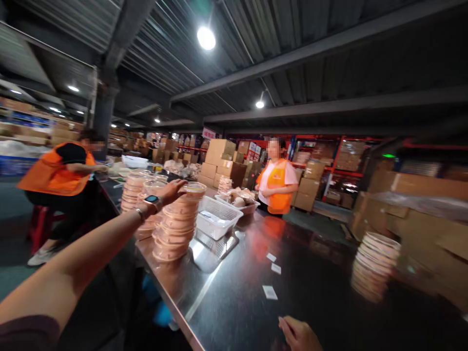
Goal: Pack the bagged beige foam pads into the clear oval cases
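Note:
My left hand (172,192), with a watch on its wrist, reaches forward to the top of a stack of round peach-coloured tubs (175,226). Its fingers are stretched out at the uppermost tub, and I cannot make out whether they touch it. More tub stacks (136,187) stand close behind, partly hidden by my arm. At the bottom edge, only part of my right hand (299,335) shows, low over the metal table (234,312). Its fingers are pressed together, and what they hold, if anything, is hidden. Small white paper pieces (270,292) lie on the table ahead of it.
A white plastic basket (219,219) stands beyond the tub stack, with a fuller basket (250,207) behind it. Another stack of round tubs (376,265) is at the right. One person in an orange vest (278,183) stands across the table; another (58,170) sits at left.

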`<state>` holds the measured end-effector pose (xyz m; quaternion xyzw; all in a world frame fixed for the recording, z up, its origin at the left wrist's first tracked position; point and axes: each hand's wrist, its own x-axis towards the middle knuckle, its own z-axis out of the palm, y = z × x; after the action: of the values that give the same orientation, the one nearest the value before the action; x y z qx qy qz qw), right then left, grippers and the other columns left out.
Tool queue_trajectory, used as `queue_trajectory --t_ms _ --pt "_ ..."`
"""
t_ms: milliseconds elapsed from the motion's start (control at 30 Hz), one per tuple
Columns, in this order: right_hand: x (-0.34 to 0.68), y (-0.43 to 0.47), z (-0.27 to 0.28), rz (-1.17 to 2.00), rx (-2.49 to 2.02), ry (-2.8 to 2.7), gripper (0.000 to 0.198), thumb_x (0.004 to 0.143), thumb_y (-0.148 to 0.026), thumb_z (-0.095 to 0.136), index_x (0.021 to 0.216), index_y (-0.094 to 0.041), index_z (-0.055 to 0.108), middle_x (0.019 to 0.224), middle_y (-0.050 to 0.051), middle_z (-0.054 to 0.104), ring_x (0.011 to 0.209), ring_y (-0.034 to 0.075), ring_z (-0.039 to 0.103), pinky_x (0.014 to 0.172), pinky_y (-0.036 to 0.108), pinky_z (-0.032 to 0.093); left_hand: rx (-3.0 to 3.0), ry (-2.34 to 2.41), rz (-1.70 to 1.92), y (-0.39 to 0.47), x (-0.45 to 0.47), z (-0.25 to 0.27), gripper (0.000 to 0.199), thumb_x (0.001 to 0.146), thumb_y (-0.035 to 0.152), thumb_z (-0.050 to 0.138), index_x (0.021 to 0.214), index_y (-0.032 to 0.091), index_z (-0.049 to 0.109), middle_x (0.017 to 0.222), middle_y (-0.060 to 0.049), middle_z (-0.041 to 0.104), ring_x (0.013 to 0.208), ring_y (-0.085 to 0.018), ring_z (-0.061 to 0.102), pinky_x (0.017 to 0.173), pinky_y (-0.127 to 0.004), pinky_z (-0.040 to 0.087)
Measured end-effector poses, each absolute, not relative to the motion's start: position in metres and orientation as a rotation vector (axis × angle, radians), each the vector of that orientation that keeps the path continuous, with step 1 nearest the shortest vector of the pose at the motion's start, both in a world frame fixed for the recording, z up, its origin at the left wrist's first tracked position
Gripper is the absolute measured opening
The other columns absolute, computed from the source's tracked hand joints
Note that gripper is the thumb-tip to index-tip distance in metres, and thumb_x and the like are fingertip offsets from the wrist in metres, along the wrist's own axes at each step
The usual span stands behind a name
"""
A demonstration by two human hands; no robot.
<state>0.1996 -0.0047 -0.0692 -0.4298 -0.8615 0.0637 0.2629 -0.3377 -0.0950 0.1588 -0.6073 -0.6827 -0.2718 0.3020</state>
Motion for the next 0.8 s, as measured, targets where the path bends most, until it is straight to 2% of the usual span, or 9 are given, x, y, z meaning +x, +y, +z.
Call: queue_trajectory --t_ms 67,100,200,300,467,567,600,733,800 --pt "0.194 -0.017 -0.061 0.118 -1.185 -2.327 0.052 0.091 -0.045 0.024 0.065 -0.022 0.063 0.071 0.008 0.070 0.070 0.022 0.065 0.068 0.032 0.046 -1.649 -1.776 -0.665 -0.096 -0.344 0.156 0.057 0.081 0.030 0.070 0.131 0.014 0.048 0.124 -0.014 0.054 0.113 -0.025 0.053 0.099 -0.036 0.042" --pt "0.192 -0.021 -0.058 0.121 -1.171 -2.321 0.050 0.092 -0.042 0.025 0.073 -0.021 0.066 0.080 0.009 0.071 0.078 0.023 0.066 0.073 0.033 0.047 -1.656 -1.768 -0.639 -0.095 -0.347 0.154 0.062 0.077 0.030 0.074 0.131 0.013 0.048 0.125 -0.014 0.053 0.114 -0.027 0.051 0.102 -0.039 0.040" --pt "0.189 -0.027 -0.052 0.161 -1.175 -2.306 0.044 0.093 -0.035 0.029 0.096 -0.018 0.069 0.100 0.011 0.070 0.095 0.023 0.065 0.086 0.036 0.049 -1.659 -1.738 -0.603 -0.088 -0.352 0.147 0.068 0.072 0.025 0.078 0.128 0.005 0.046 0.130 -0.017 0.048 0.121 -0.029 0.043 0.107 -0.044 0.034" --pt "0.186 -0.029 -0.055 0.195 -1.201 -2.312 0.042 0.089 -0.028 0.038 0.118 -0.013 0.065 0.123 0.013 0.064 0.117 0.022 0.058 0.105 0.036 0.043 -1.640 -1.707 -0.602 -0.080 -0.352 0.139 0.066 0.073 0.023 0.077 0.126 0.001 0.045 0.130 -0.016 0.049 0.123 -0.028 0.041 0.109 -0.043 0.031" --pt "0.176 -0.037 -0.060 0.229 -1.235 -2.541 0.059 0.089 -0.031 0.048 0.144 -0.011 0.043 0.154 0.012 0.036 0.145 0.023 0.028 0.121 0.042 0.020 -1.529 -1.673 -0.700 -0.081 -0.349 0.131 0.044 0.093 0.035 0.053 0.124 0.004 0.048 0.128 -0.012 0.048 0.124 -0.025 0.041 0.109 -0.041 0.031" --pt "0.170 -0.044 -0.058 0.236 -1.279 -2.673 0.062 0.092 -0.038 0.046 0.149 -0.016 0.035 0.160 0.009 0.021 0.149 0.023 0.013 0.122 0.047 0.010 -1.503 -1.637 -0.740 -0.091 -0.348 0.134 0.051 0.098 0.046 0.033 0.125 0.005 0.051 0.124 -0.011 0.050 0.121 -0.021 0.044 0.107 -0.039 0.033" --pt "0.169 -0.046 -0.057 0.230 -1.312 -2.679 0.063 0.092 -0.039 0.045 0.151 -0.018 0.032 0.161 0.007 0.018 0.149 0.024 0.009 0.122 0.047 0.007 -1.497 -1.622 -0.731 -0.094 -0.346 0.136 0.057 0.098 0.051 0.029 0.125 0.006 0.052 0.125 -0.010 0.050 0.122 -0.022 0.044 0.108 -0.044 0.031" --pt "0.164 -0.043 -0.056 0.230 -1.471 -2.601 0.065 0.092 -0.041 0.047 0.152 -0.028 0.027 0.162 0.003 0.008 0.148 0.028 -0.005 0.121 0.053 0.003 -1.452 -1.502 -0.734 -0.093 -0.321 0.136 0.082 0.084 0.074 0.030 0.127 0.009 0.054 0.140 -0.016 0.039 0.135 -0.039 0.031 0.108 -0.071 0.000" --pt "0.157 -0.036 -0.056 0.266 -1.483 -2.601 0.064 0.092 -0.041 0.047 0.152 -0.026 0.028 0.162 0.004 0.011 0.149 0.027 -0.001 0.121 0.052 0.005 -1.515 -1.416 -0.754 -0.078 -0.289 0.121 0.074 0.083 0.066 0.044 0.129 0.009 0.055 0.147 -0.018 0.034 0.140 -0.039 0.024 0.112 -0.066 -0.003"
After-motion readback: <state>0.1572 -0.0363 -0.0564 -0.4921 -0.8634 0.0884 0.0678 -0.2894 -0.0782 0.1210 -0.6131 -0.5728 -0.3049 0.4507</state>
